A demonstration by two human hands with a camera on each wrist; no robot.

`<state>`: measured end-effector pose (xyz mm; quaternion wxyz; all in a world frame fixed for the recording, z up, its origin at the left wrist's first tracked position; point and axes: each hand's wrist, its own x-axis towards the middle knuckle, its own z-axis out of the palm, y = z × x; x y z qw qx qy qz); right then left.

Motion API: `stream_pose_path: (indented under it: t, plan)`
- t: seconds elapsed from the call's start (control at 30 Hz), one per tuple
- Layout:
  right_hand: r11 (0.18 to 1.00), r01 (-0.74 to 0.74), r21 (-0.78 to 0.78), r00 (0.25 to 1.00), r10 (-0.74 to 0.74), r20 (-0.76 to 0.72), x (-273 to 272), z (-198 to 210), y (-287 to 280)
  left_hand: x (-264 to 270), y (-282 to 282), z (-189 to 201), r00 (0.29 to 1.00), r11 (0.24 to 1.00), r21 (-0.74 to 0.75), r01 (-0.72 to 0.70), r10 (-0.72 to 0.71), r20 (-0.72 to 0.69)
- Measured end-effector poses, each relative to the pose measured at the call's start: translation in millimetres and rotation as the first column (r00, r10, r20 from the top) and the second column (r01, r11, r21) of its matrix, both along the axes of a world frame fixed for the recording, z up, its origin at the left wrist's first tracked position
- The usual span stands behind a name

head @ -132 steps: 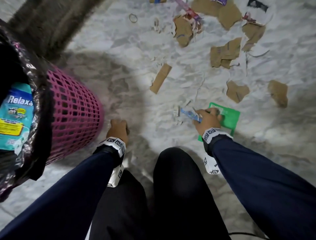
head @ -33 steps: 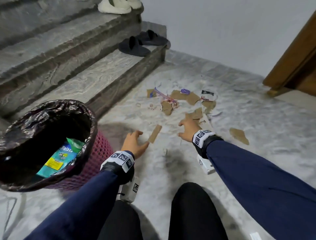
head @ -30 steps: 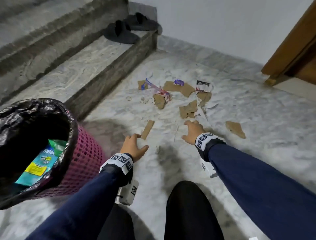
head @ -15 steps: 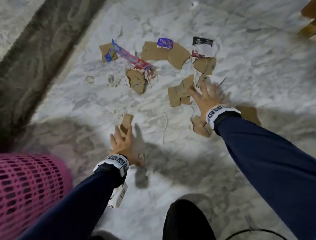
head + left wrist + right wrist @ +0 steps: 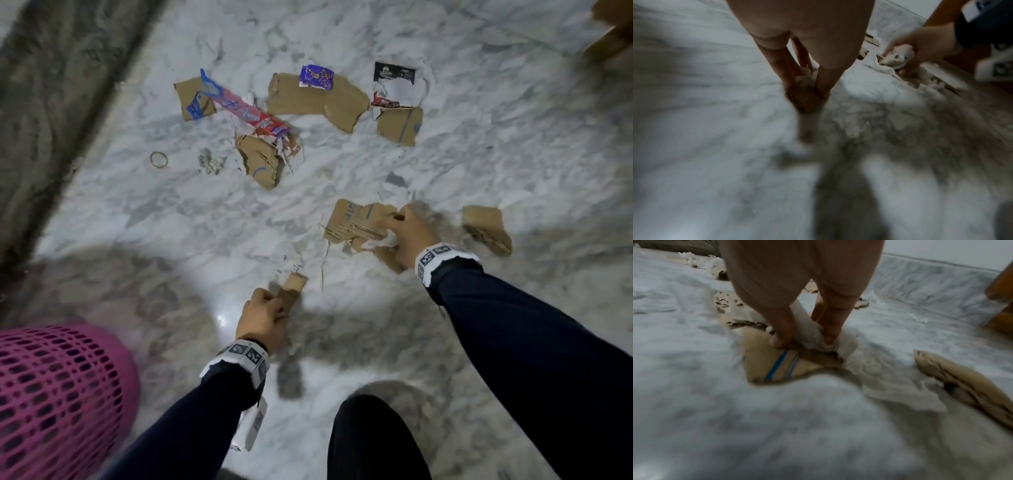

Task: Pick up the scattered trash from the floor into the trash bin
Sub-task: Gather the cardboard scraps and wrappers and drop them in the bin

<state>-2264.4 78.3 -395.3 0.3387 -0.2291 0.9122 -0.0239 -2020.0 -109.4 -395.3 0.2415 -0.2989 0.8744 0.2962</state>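
Left hand pinches cardboard strip; right hand grips cardboard w/ tissue.

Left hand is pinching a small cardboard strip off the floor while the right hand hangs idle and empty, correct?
Not quite. The left hand does pinch the cardboard strip, but the right hand isn't empty: the right wrist view shows it gripping crumpled white paper and torn cardboard.

The floor is white marble veined with grey. The bin is a pink lattice. Torn cardboard pieces are plain brown, one striped blue. A wrapper is red and blue, another purple. Both sleeves are navy, with black-and-white patterned wristbands.
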Motion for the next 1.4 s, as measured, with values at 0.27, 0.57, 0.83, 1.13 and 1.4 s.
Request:
stream_pose_path:
  t: [0.27, 0.57, 0.83, 1.13, 1.4]
  plan:
    - [0.962, 0.255, -0.102, 0.964, -0.244, 0.108, 55.5, 13.4, -1.1, 21.0, 2.0, 18.3, 0.977, 0.975, 0.051, -0.215, 0.214, 0.020]
    - [0.962, 0.146, -0.230, 0.986, -0.122, 0.115, 123.6, 95.5, -21.3, 75.7, 14.4, 84.5, 0.872, 0.895, 0.146, -0.421, 0.444, -0.205]
    - [0.811, 0.042, -0.584, 0.998, -0.010, 0.057, 187.9, 213.2, -102.4, 133.7, -18.3, 217.8, 0.747, 0.878, -0.019, -0.477, 0.395, -0.535]
    - [0.499, -0.302, -0.812, 0.939, 0.301, -0.165, 327.1, 335.9, -216.7, 267.1, -87.7, 326.5, 0.584, 0.704, -0.159, -0.693, 0.418, -0.696]
    - [0.577, -0.457, -0.677, 0.857, 0.488, -0.164, 428.4, 342.9, -291.1, 364.9, -132.9, 328.9, 0.615, 0.676, -0.148, -0.722, 0.528, -0.586]
